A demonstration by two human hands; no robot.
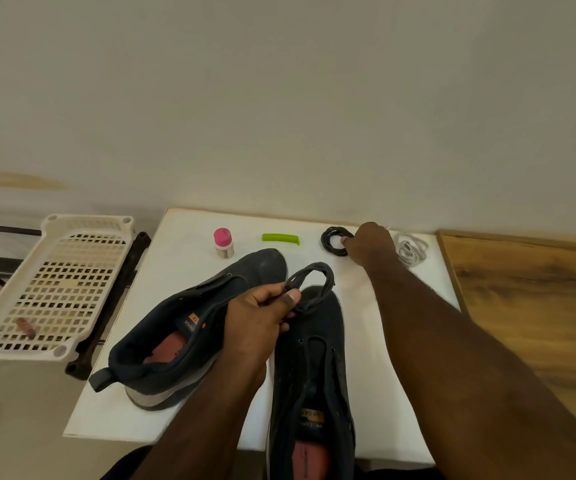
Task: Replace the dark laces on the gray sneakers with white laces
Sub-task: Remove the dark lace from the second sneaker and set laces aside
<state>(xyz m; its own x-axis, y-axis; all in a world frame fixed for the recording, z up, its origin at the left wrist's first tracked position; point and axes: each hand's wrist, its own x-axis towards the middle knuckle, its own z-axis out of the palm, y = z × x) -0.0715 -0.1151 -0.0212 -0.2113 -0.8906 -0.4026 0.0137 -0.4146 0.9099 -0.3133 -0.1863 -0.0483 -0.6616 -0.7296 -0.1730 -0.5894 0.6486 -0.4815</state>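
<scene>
Two dark gray sneakers lie unlaced on a white board [175, 237]. The left sneaker [175, 323] is tipped on its side, and the right sneaker [317, 368] points away from me. My left hand [262, 313] hovers between them, shut on a looped dark lace [314, 275]. My right hand [371, 242] reaches to the far edge, its fingers resting on a second coiled dark lace [331, 242]; I cannot tell if it grips it. A bundle of white laces [413, 251] lies just right of that hand, partly hidden by it.
A small bottle with a pink cap [223, 243] and a green plastic piece [280, 238] sit at the board's far side. A white perforated tray [54, 285] rests on a dark rack to the left. A wooden surface [529, 306] lies to the right.
</scene>
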